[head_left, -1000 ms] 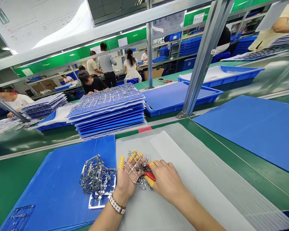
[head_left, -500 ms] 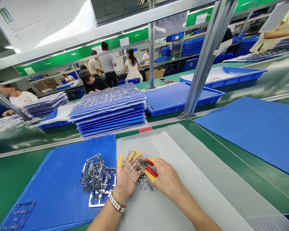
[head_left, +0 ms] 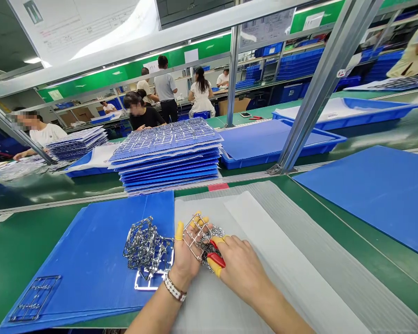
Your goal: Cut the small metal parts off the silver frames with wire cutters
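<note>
My left hand [head_left: 188, 253], palm up with yellow finger covers, supports a small silver metal frame [head_left: 196, 236] across its fingers. My right hand [head_left: 242, 266] is closed round red-handled pliers [head_left: 216, 259], whose tips are hidden among shiny metal pieces [head_left: 216, 232] beside the frame. These pieces lie at the left fingers, over the pale sheet [head_left: 209, 306]. A tangled pile of metal frames [head_left: 146, 248] sits on the blue sheet [head_left: 90, 250] to the left. One separate frame [head_left: 35, 298] lies flat near that sheet's lower left corner.
Behind the hands rises a tall stack of blue sheets with metal frames [head_left: 167, 157]. A slanted metal post [head_left: 310, 102] stands right of it, by a blue tray [head_left: 244, 162]. Another blue sheet [head_left: 372, 190] lies at right. Several people work beyond.
The whole view has shifted, so most things appear farther right. The pliers in my right hand are a little lower and nearer to my left palm. Both hands keep their holds.
</note>
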`<state>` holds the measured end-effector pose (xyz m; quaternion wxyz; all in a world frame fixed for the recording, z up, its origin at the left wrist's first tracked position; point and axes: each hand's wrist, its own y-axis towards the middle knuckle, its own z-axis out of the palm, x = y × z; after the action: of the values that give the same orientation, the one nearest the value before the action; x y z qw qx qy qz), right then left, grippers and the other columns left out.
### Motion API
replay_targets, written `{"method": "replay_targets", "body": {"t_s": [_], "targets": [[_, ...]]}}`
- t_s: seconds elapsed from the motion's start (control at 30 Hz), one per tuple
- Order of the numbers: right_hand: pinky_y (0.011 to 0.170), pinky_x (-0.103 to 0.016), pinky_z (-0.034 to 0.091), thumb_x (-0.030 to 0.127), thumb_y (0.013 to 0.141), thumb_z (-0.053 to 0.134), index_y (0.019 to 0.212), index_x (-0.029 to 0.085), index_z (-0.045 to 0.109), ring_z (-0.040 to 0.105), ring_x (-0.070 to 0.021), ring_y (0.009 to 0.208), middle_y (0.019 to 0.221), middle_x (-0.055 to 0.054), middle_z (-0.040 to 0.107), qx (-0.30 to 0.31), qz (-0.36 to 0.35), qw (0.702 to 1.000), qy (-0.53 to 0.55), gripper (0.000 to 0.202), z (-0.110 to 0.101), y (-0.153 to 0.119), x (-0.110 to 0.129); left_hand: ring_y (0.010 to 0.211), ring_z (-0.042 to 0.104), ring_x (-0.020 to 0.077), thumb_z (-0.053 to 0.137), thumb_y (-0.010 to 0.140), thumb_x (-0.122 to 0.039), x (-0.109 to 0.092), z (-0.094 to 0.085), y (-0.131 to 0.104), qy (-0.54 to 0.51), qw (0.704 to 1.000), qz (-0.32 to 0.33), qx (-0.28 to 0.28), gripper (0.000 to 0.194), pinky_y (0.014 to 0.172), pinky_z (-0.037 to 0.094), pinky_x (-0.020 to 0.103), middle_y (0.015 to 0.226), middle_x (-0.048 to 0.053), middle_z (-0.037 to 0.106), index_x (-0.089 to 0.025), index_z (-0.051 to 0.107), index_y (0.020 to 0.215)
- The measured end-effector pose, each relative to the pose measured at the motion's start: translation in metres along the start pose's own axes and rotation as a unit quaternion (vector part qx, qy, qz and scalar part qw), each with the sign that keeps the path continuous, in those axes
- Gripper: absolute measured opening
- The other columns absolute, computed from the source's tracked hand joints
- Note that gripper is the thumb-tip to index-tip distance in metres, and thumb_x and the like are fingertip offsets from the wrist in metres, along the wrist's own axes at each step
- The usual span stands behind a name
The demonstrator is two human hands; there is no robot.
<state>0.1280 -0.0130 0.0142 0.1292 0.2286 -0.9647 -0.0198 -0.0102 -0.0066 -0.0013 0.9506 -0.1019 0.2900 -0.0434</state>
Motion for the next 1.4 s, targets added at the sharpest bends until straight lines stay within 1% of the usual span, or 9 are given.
{"method": "replay_targets", "body": {"t_s": [0.37, 0.5, 0.63, 0.77, 0.93, 1.1, 1.2, 1.27, 1.4], "targets": [[0.07, -0.035, 0.037, 0.026, 0.08, 0.051, 0.098, 0.02, 0.062, 0.059, -0.0254, 0.087, 0.091, -0.009, 0.067, 0.037, -0.008, 0.999, -0.027, 0.022, -0.015, 0.002, 0.007, 0.099, 0.057, 0.022, 0.047, 0.084, -0.053, 0.01, -0.009, 0.002, 0.115, 0.992, 0.059, -0.006, 0.05, 0.075, 0.044, 0.029, 0.115, 0.011, 0.063, -0.017, 0.059, 0.118], [0.066, -0.033, 0.039, 0.017, 0.075, 0.053, 0.098, 0.019, 0.062, 0.062, -0.024, 0.081, 0.087, -0.01, 0.068, 0.046, -0.001, 0.998, -0.032, 0.025, -0.017, 0.002, 0.01, 0.096, 0.058, 0.0219, 0.045, 0.084, -0.055, 0.007, -0.007, 0.001, 0.098, 0.994, 0.05, -0.008, 0.053, 0.075, 0.045, 0.03, 0.112, 0.012, 0.063, -0.015, 0.059, 0.117], [0.065, -0.033, 0.042, 0.019, 0.076, 0.053, 0.088, 0.02, 0.063, 0.062, -0.024, 0.078, 0.085, -0.009, 0.067, 0.037, 0.014, 0.999, -0.02, 0.016, -0.017, -0.003, 0.002, 0.101, 0.058, 0.026, 0.041, 0.085, -0.055, 0.0, -0.002, 0.0, 0.037, 0.999, 0.03, -0.004, 0.053, 0.082, 0.047, 0.039, 0.118, 0.013, 0.06, -0.017, 0.058, 0.119], [0.073, -0.034, 0.045, 0.024, 0.077, 0.053, 0.092, 0.02, 0.063, 0.061, -0.0234, 0.086, 0.092, -0.008, 0.067, -0.003, 0.035, 0.996, 0.087, 0.018, -0.011, -0.006, -0.015, 0.105, 0.057, 0.0289, 0.038, 0.086, -0.055, -0.005, 0.0, 0.0, -0.006, 1.0, 0.01, 0.007, 0.056, 0.077, 0.049, 0.04, 0.12, 0.015, 0.059, -0.016, 0.055, 0.123], [0.077, -0.033, 0.049, 0.032, 0.079, 0.05, 0.107, 0.021, 0.056, 0.063, -0.0194, 0.087, 0.102, -0.006, 0.066, -0.05, 0.094, 0.941, 0.321, 0.031, 0.012, -0.007, -0.019, 0.113, 0.053, 0.0308, 0.041, 0.087, -0.046, -0.007, -0.003, 0.0, -0.036, 0.999, -0.004, 0.02, 0.051, 0.08, 0.049, 0.039, 0.126, 0.015, 0.055, -0.017, 0.051, 0.128], [0.08, -0.037, 0.051, 0.042, 0.076, 0.055, 0.106, 0.019, 0.053, 0.064, -0.0214, 0.087, 0.098, -0.008, 0.068, -0.069, 0.155, 0.832, 0.528, 0.037, 0.044, -0.002, -0.007, 0.123, 0.047, 0.0301, 0.04, 0.087, -0.031, -0.003, -0.001, -0.003, -0.075, 0.996, 0.023, 0.034, 0.046, 0.094, 0.042, 0.046, 0.133, 0.012, 0.052, -0.023, 0.047, 0.132], [0.082, -0.038, 0.051, 0.044, 0.075, 0.058, 0.102, 0.019, 0.053, 0.064, -0.0225, 0.087, 0.098, -0.01, 0.068, -0.113, 0.163, 0.783, 0.59, 0.038, 0.049, 0.007, -0.007, 0.126, 0.044, 0.0273, 0.04, 0.087, -0.025, 0.0, 0.001, -0.005, -0.075, 0.996, 0.037, 0.037, 0.045, 0.099, 0.039, 0.046, 0.136, 0.009, 0.05, -0.026, 0.047, 0.132], [0.082, -0.037, 0.05, 0.045, 0.074, 0.059, 0.1, 0.019, 0.053, 0.064, -0.022, 0.087, 0.097, -0.009, 0.068, -0.131, 0.157, 0.773, 0.601, 0.038, 0.044, 0.013, -0.012, 0.128, 0.042, 0.0262, 0.04, 0.088, -0.023, 0.001, 0.001, -0.006, -0.076, 0.996, 0.032, 0.046, 0.043, 0.101, 0.038, 0.045, 0.136, 0.008, 0.05, -0.027, 0.05, 0.13], [0.078, -0.035, 0.05, 0.045, 0.071, 0.062, 0.098, 0.018, 0.055, 0.064, -0.0205, 0.083, 0.092, -0.007, 0.067, -0.12, 0.15, 0.783, 0.592, 0.039, 0.026, 0.02, -0.028, 0.129, 0.039, 0.0285, 0.041, 0.09, -0.024, 0.003, 0.0, -0.006, -0.074, 0.995, -0.012, 0.071, 0.036, 0.102, 0.037, 0.048, 0.135, 0.009, 0.051, -0.023, 0.058, 0.122]]}}
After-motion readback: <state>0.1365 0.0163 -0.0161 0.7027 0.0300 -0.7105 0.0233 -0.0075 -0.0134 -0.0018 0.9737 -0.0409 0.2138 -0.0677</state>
